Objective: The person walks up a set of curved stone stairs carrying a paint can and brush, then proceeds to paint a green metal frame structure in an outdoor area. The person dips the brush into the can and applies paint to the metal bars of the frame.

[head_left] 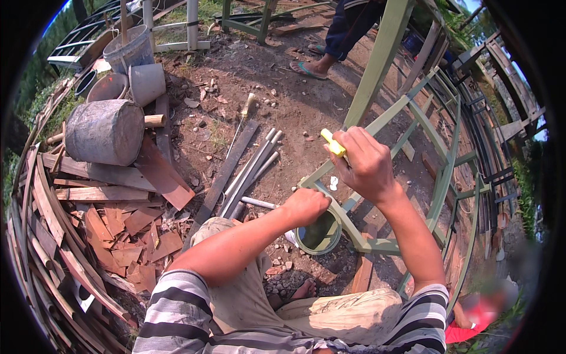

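Note:
A paint can (318,231) with green paint inside stands between my knees. My left hand (308,206) is closed over its far-left rim. In front of my chest, my right hand (367,158) is raised and closed around a paintbrush (333,143). Only the brush's yellow handle shows, sticking out to the left of the fist; its bristles are hidden. Just beyond the can and under my right forearm lies a light green wooden frame (382,245). One green post (380,65) of it slants up and away.
Scrap boards (135,236) and dirty buckets (106,133) pile up at the left. Several pipes and strips (253,171) lie on the dirt, near a loose brush (249,105). Beyond, a person in sandals (312,69) stands. Another person in red (471,318) is at lower right.

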### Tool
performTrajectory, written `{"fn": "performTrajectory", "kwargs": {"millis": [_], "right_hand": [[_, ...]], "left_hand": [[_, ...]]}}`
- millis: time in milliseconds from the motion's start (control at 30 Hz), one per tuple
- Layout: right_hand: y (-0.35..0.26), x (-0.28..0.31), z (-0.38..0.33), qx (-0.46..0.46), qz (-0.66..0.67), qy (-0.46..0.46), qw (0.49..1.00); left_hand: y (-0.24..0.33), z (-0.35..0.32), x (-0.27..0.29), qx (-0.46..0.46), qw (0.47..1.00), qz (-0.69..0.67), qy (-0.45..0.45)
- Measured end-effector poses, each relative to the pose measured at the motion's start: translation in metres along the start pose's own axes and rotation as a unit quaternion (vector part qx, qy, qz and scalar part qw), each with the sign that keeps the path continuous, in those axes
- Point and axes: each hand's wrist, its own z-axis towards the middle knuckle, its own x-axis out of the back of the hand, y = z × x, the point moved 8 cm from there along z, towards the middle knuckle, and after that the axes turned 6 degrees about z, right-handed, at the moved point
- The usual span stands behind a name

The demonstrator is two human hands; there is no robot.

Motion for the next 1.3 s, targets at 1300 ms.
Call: {"fn": "performTrajectory", "kwargs": {"millis": [1300], "right_hand": [[0.0,-0.052,-0.038,-0.088,-0.136,0.044,0.986]], "left_hand": [[0.012,-0.014,0.009,0.005,1.0,-0.01,0.013]]}}
